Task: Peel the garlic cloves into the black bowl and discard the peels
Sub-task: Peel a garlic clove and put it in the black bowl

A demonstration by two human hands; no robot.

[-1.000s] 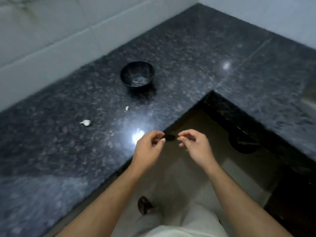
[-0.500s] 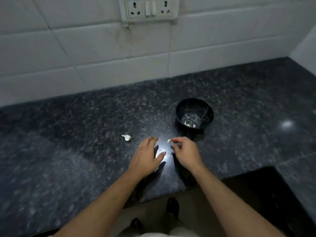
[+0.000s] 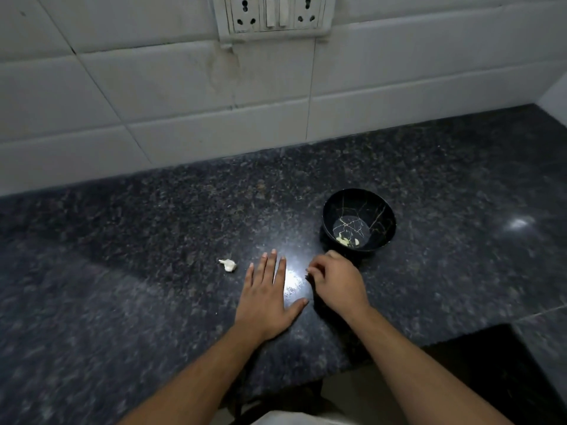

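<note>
The left hand (image 3: 266, 297) is lying flat on the dark counter (image 3: 153, 240), fingers straight and spread, holding nothing. The right hand (image 3: 336, 283) is resting just beside it with fingers curled under; whether they are pinching anything cannot be told. A garlic clove (image 3: 228, 265) is sitting on the counter just left of the left hand. The black bowl (image 3: 358, 220) is standing just beyond the right hand, with peeled cloves (image 3: 346, 240) lying inside

Garlic clove (image 3: 228, 265) lies left of bowl (image 3: 359, 220).
</note>
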